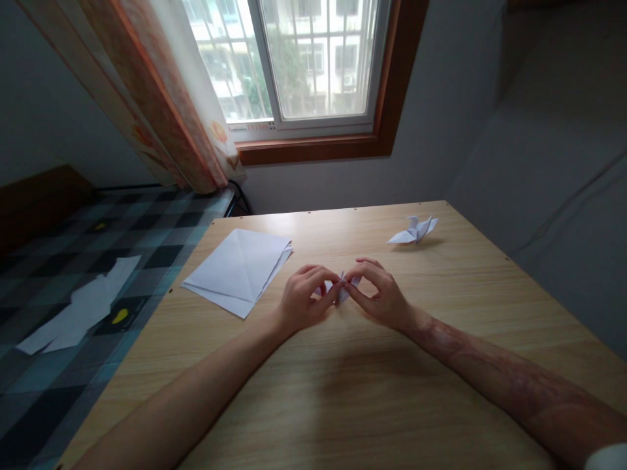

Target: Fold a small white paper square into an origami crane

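Between my two hands, above the middle of the wooden table (372,405), is a small folded white paper (343,295). My left hand (308,295) pinches its left side between thumb and fingers. From the other side, my right hand (379,290) pinches it too, and the fingertips of both hands nearly meet. The fingers cover much of the paper, so its full shape is hidden. Farther back on the right stands a finished-looking white origami crane (414,231), apart from both hands.
A stack of square white paper sheets (240,267) lies at the table's left. Left of the table, a bed with a checked cover (29,261) holds white paper scraps (88,307). A window (318,59) and an orange curtain (161,85) are behind.
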The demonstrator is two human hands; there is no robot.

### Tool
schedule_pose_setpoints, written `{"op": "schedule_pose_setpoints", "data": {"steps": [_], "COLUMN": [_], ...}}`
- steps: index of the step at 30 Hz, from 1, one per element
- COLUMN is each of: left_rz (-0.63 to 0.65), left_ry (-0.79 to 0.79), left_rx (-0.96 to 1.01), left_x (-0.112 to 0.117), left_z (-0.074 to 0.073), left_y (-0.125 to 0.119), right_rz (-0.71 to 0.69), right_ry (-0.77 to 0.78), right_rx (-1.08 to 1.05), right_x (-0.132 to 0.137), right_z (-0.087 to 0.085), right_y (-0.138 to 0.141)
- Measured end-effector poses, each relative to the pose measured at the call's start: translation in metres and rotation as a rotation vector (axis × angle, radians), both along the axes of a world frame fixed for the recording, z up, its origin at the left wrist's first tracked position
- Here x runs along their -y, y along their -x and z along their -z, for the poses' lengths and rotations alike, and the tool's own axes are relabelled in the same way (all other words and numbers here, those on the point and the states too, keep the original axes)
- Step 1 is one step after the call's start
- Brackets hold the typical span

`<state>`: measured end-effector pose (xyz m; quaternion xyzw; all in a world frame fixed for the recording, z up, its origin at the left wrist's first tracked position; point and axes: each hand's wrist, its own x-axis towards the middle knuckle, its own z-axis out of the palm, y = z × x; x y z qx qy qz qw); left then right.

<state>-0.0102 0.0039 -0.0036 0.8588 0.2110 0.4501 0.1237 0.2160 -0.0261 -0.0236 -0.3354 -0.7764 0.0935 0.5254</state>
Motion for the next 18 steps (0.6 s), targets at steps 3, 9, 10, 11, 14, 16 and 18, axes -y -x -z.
{"op": "schedule_pose_setpoints", "data": {"steps": [3,9,10,11,14,16,18], "left_rz": [-0.034,-0.063,-0.064,-0.064,-0.059,-0.056,-0.058], "left_ry": [-0.001,-0.059,-0.06,-0.058,-0.054,-0.059,-0.064], "left_rx": [0.024,0.016,0.019,0.022,0.028,0.032,0.038], "left_x": [0.0014,0.0027,0.0027,0.0028,0.0035,0.0044,0.0054], "left_z": [0.0014,0.0023,0.0021,0.002,0.0008,-0.0004,-0.0015], "left_y": [-0.0002,-0.0009,-0.0009,-0.0011,-0.0018,-0.0027,-0.0036], "right_rz": [0.01,0.023,0.02,0.017,0.017,0.02,0.019], "right_ry": [-0.013,-0.034,-0.034,-0.034,-0.035,-0.035,-0.035], "right_rx": [0.009,0.013,0.017,0.02,0.015,0.015,0.019], "right_x": [0.0,0.0006,0.0006,0.0006,0.0007,0.0011,0.0015], "right_z": [0.0,0.0003,0.0007,0.001,0.0014,0.001,0.0003], "right_y": [0.0003,0.0014,0.0016,0.0016,0.0013,0.0008,0.0006]}}
